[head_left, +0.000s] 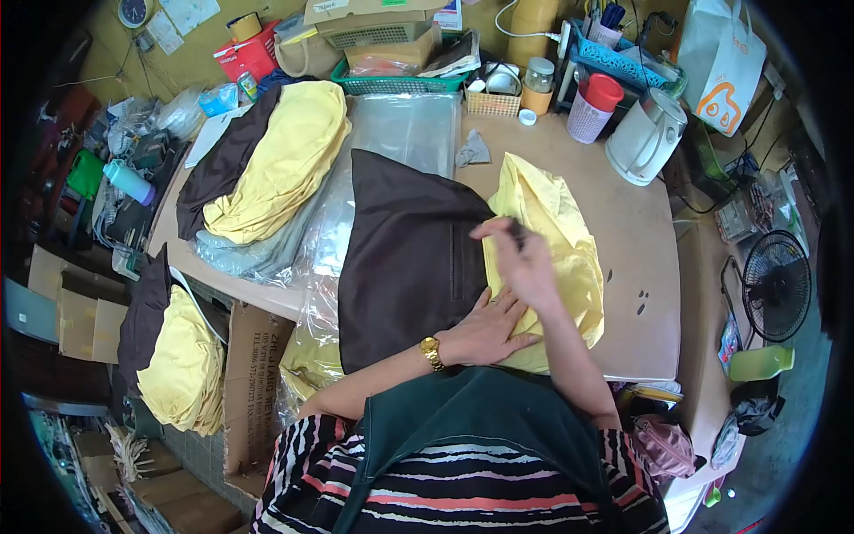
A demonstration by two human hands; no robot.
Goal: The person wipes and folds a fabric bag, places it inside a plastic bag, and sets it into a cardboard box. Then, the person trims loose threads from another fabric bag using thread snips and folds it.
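Observation:
A dark brown fabric piece (405, 258) lies spread on the table, with a stitched line running near its right edge. Yellow fabric (569, 240) joins or overlaps it on the right, its folds loose and wrinkled. My left hand (489, 331), a gold watch on its wrist, rests flat with fingers spread where the brown and yellow cloth meet. Just above it my right hand (525, 267) is closed around a small dark object (516, 234), mostly hidden by the fingers. Its kind cannot be made out.
Clear plastic bags (405, 125) lie beneath and behind the cloth. A brown and yellow fabric stack (285, 160) sits at left; another stack (182, 369) hangs lower left. An electric kettle (648, 138), a red cup (603, 92) and baskets line the back. A fan (776, 285) stands right.

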